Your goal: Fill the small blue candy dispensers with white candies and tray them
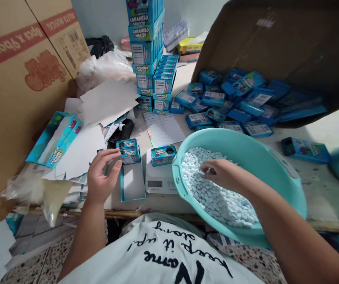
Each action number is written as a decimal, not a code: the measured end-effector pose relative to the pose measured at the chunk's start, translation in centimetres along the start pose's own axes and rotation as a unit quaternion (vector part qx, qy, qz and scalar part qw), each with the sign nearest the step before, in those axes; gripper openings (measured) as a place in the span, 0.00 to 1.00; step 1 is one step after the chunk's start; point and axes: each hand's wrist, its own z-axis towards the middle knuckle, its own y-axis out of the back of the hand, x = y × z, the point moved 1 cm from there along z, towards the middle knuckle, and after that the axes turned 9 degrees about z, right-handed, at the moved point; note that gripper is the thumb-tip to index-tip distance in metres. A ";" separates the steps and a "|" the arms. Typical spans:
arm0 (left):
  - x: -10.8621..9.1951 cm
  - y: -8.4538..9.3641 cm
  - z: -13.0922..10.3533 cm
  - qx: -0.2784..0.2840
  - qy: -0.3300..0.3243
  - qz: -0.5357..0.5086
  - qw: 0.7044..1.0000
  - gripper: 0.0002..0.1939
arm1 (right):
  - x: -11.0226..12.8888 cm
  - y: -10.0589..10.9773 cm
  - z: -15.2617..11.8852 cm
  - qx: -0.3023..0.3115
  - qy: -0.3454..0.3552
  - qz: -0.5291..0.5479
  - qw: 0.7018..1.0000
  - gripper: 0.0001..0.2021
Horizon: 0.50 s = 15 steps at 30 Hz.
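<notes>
My right hand (219,173) is over a turquoise tub (264,161), its fingers curled and pinched at the surface of small pale-blue candies (199,189); the fingertips are partly hidden. My left hand (103,173) is open, fingers stretched out beside a small open display box (132,183) in which a couple of blue candy packs (129,155) stand at the far end. I cannot tell whether its fingertips touch them. Between the hands, one blue pack (163,155) lies on a white digital scale (160,177) with a lit display.
Stacked blue boxes (146,51) rise at the back. A tipped cardboard carton (234,35) spills blue packs (213,98) at right. White card sheets (107,100) and an open blue box (54,142) lie left, beside a large carton (18,79). One pack (305,150) lies far right.
</notes>
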 end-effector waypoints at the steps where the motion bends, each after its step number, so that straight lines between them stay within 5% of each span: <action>1: 0.0 0.0 0.1 0.001 -0.002 0.003 1.000 0.07 | 0.1 0.1 0.0 -0.006 0.001 0.005 1.000 0.05; 8: -0.2 -0.1 0.3 0.027 -0.022 0.017 0.999 0.06 | 0.3 1.7 -0.9 -0.049 -0.022 0.023 0.998 0.07; 15: -0.3 -0.2 0.2 0.002 0.043 -0.096 0.994 0.07 | -0.8 3.1 -2.0 -0.126 -0.045 0.064 0.989 0.10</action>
